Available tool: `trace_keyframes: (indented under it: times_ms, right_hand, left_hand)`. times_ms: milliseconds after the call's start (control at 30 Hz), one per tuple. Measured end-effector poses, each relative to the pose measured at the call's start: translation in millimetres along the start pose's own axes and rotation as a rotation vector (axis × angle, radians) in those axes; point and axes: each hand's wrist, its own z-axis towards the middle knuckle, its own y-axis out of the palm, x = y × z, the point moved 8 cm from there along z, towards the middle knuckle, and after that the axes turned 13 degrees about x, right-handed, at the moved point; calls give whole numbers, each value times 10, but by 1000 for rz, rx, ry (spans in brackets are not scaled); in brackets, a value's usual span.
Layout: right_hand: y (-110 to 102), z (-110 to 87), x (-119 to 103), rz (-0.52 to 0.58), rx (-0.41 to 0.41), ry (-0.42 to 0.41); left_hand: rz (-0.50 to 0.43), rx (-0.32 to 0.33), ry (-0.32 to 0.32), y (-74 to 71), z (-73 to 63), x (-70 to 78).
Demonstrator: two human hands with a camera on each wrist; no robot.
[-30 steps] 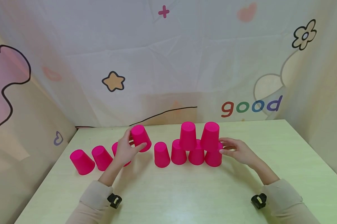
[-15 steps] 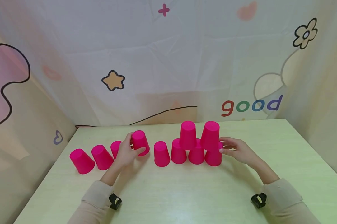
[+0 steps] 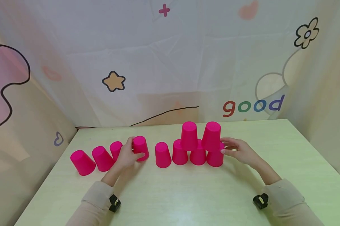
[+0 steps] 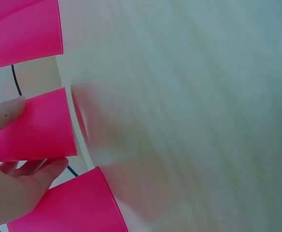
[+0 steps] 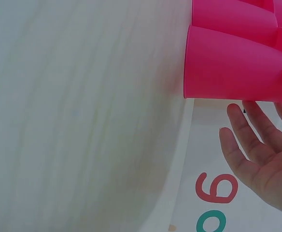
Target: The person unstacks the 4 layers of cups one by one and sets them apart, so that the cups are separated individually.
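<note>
My left hand grips an upside-down pink cup, thumb on the near side and fingers behind. In the left wrist view the rim of this held cup shows a narrow gap above the table. To its right stand several upside-down pink cups in a row, beginning with a lone cup. Two more cups, an upper left one and an upper right one, sit on top of that row. My right hand stays beside the rightmost bottom cup, fingers loosely extended and thumb at its upper part.
Left of my left hand stand three more pink cups: an outer one, a middle one and one partly behind the hand. The pale wooden table ends at a printed cloth backdrop.
My left hand has lowered the held cup toward the table and shifted it slightly left. The right hand and the stacked cups stay where they were.
</note>
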Motion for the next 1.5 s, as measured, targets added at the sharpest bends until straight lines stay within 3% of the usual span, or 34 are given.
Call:
trace_keyframes:
  times_ms: [200,300,467,700,767,1033,1500]
  right_hand:
    - [3,5,-21,-4,-2,-2]
    - [-1,11,-37,-4,0,-3]
    - [-8,18,-54,-3,0,0]
    - [-5,5,-59,2,-2,10]
    - [-4,4,-56,2,-1,7]
    - [9,7,-2,-6,3,11]
    - [3,0,-28,-10,-5,-7]
  left_hand:
    - [7,-17,-61,21,38,-65]
    - [31,2,-48,-20,39,4]
    - [45,42,36,-127,17,219]
    - [64,83,217,-209,-8,525]
    - [62,84,234,-207,-19,584]
    - [-28,49,234,-112,-44,773]
    - [-141,-31,289,172,-97,1142]
